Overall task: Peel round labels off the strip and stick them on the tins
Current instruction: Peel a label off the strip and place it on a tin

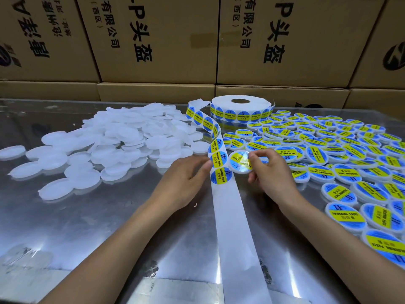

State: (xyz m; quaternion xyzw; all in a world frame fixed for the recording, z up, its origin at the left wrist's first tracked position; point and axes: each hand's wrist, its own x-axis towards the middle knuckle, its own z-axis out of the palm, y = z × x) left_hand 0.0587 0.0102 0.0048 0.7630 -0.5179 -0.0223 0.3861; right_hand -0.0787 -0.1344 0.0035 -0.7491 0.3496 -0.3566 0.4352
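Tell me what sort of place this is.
Probably a small packing workshop or warehouse: stacked cardboard cartons behind a metal worktable, a roll of labels, and piles of unlabelled white tins and labelled tins.

A shiny metal table [92, 220] fills the foreground, its surface scuffed and throwing back bright patches of overhead light. Behind its far edge, stacked brown cardboard boxes [157, 40] printed with large black Chinese characters form a wall across the whole back, lower flatter cartons [153, 92] beneath them.
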